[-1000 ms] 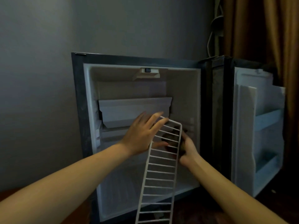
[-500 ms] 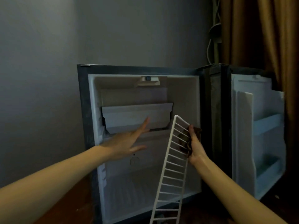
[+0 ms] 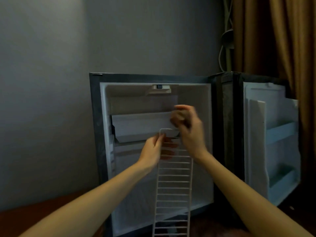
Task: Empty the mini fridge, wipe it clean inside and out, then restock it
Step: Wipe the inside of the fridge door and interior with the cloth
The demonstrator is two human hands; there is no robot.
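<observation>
The mini fridge (image 3: 97, 127) stands open in front of me, its white inside bare apart from a freezer flap (image 3: 140, 125) near the top. A white wire shelf rack (image 3: 172, 194) stands upright before the opening. My left hand (image 3: 153, 151) grips the rack's left edge near its top, fingers curled behind the wires. My right hand (image 3: 189, 132) is raised just right of the rack's top and clutches a brownish cloth (image 3: 179, 116); it is blurred.
The fridge door (image 3: 273, 147) hangs open to the right, its shelves bare. A brown curtain (image 3: 282, 40) and a cable (image 3: 225, 40) are behind it. Grey wall fills the left; a reddish-brown surface (image 3: 34, 216) lies at lower left.
My left hand came from the freezer flap and took the rack's top. My right hand let go of the rack and rose with the cloth. The rack turned more upright.
</observation>
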